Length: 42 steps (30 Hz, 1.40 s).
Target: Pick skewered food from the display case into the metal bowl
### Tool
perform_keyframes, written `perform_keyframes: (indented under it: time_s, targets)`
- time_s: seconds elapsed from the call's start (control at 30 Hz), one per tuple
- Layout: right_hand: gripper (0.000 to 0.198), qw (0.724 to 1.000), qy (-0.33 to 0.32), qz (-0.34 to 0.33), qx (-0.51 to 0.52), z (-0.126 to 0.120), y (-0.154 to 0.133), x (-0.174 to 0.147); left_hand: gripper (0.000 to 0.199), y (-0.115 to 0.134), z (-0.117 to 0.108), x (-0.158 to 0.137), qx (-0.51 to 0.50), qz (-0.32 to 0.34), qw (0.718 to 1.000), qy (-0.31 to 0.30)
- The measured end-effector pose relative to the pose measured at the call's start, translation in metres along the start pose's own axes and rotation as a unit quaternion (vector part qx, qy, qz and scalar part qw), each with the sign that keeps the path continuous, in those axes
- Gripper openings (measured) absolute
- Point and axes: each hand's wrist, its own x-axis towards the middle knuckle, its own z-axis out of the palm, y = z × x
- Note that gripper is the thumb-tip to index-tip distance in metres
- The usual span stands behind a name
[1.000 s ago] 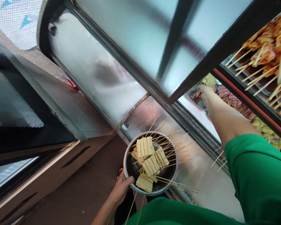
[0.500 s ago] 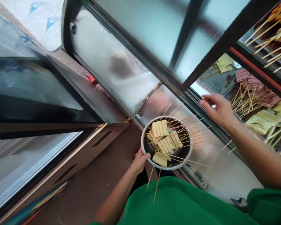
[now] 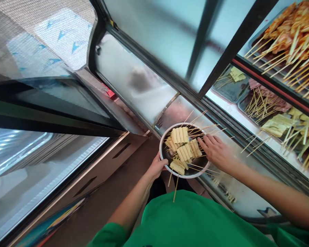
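Steel bowl (image 3: 167, 161): rim gripped by left hand (image 3: 157, 167), holds many tofu skewers (image 3: 182, 148). Right hand (image 3: 216, 151), fingers spread, touches skewers at bowl's right edge; none lifted yet, judging by this.

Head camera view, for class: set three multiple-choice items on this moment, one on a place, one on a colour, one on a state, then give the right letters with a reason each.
1. Where is the metal bowl?
A. In the left hand, before the display case
B. On the floor
C. Inside the case on a tray

2. What colour is the person's shirt?
A. White
B. Green
C. Black

3. How is the right hand?
A. Clenched in a fist, far from the bowl
B. Open, fingers over the pale skewers in the bowl
C. Gripping the door frame

Answers: 1 A, the left hand grips the rim. 2 B, green cloth fills the bottom of the view. 3 B, the spread fingers reach the skewers at the bowl's right edge.
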Motion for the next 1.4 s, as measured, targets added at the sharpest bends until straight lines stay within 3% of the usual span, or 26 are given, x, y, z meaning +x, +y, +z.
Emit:
perform_keyframes:
  time_s: [0.23,0.37,0.47,0.6,0.8,0.93,1.13,1.27,1.4]
  targets:
    - [0.02,0.998,-0.045,-0.038,-0.023,-0.009,-0.005,0.007,0.076,-0.005,0.001,-0.003,0.005,0.014,1.0,-0.024]
    - [0.038,0.994,-0.07,-0.062,0.049,-0.02,0.01,0.005,0.079,-0.009,0.0,-0.003,0.01,0.017,1.0,-0.022]
    - [0.039,0.992,-0.043,-0.048,0.11,-0.026,0.024,0.016,0.082,-0.01,-0.001,-0.001,0.012,0.012,1.0,-0.015]
    - [0.037,0.998,-0.029,-0.028,0.042,-0.016,0.03,0.045,0.083,-0.009,0.0,0.0,0.015,0.008,1.0,-0.015]
    - [0.013,0.998,-0.03,-0.049,-0.018,-0.002,0.022,0.067,0.081,-0.008,0.005,0.0,0.03,0.008,0.999,-0.012]
    - [0.008,0.999,-0.018,-0.047,0.021,-0.013,0.029,0.066,0.084,-0.009,0.007,0.003,0.029,0.013,0.999,-0.021]
    - [0.005,0.987,-0.052,-0.002,0.153,-0.018,0.059,0.049,0.087,-0.004,0.011,0.008,0.034,0.025,0.999,-0.027]
    - [0.006,0.981,0.013,-0.032,0.19,-0.012,0.077,0.036,0.09,0.002,0.014,0.014,0.032,0.033,0.998,-0.035]
    - [0.011,0.984,0.065,-0.088,0.141,-0.007,0.082,0.03,0.091,0.008,0.018,0.018,0.027,0.035,0.998,-0.037]
